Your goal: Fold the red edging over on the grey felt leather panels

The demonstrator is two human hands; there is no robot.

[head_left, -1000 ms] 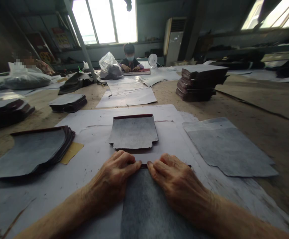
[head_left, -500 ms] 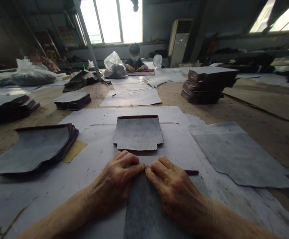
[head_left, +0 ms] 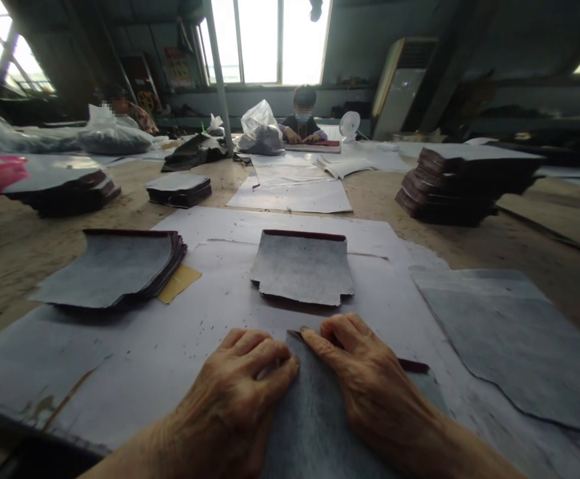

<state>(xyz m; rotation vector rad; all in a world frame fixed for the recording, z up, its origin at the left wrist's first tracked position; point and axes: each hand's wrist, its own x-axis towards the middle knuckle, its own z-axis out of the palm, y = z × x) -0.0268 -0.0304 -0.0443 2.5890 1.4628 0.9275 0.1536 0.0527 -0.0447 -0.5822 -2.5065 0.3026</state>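
Note:
A grey-backed sheet (head_left: 314,412) with a dark red turned-over edge lies in front of me on white paper. My right hand (head_left: 370,366) pinches its far edge at the fold, thumb and index finger near the upper left corner. My left hand (head_left: 240,392) is closed along the left edge, its thumb and index finger pressed together on the sheet just below that corner. The palm side of both hands is hidden. Just beyond the hands rests a similar grey piece (head_left: 302,269) with a dark red far edge and notched near corners.
To the left sits a stack of grey-backed pieces (head_left: 115,266) over a yellow scrap (head_left: 180,283). Grey sheets (head_left: 524,346) lie at right, below a tall dark stack (head_left: 459,186). Across the table a masked person (head_left: 304,123) works near a plastic bag (head_left: 261,130) and a small fan (head_left: 350,125).
The view has swung left, so the scene sits further right. My left fingertips have drawn back from the far edge toward me, baring the folded corner. The right hand stays on the fold.

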